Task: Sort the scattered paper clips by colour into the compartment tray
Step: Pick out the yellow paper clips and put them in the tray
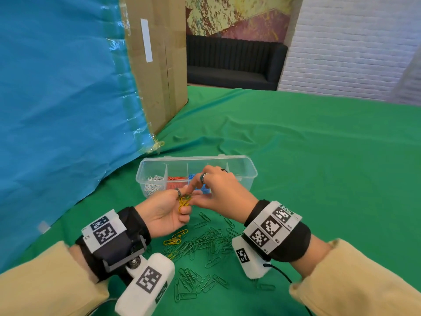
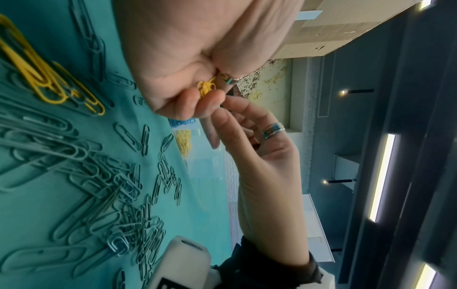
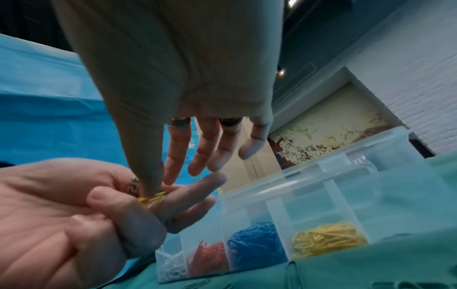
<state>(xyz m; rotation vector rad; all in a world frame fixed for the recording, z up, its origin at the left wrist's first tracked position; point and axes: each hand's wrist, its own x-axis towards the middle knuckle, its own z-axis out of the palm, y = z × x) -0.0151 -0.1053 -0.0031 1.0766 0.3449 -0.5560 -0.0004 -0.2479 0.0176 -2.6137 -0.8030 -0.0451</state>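
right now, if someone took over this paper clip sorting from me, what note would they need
Left hand: grips a bunch of yellow paper clips.
Right hand: thumb and forefinger at that bunch; firm pinch unclear.
Done: white clips, red clips, blue clips and sorted yellow clips lie in separate compartments of the compartment tray.
To do: green paper clips heaped on the green cloth, a few loose yellow clips, and the held bunch.

Pale tan sleeves (image 1: 45, 281) cover both arms. Black wrist bands (image 1: 134, 224) carry black-and-white square markers (image 1: 103, 233). A white camera box (image 1: 148, 283) hangs under each wrist; a black cable (image 1: 282, 273) leaves the right one. Left hand (image 1: 164, 215) and right hand (image 1: 223, 195) wear rings (image 1: 203, 177).
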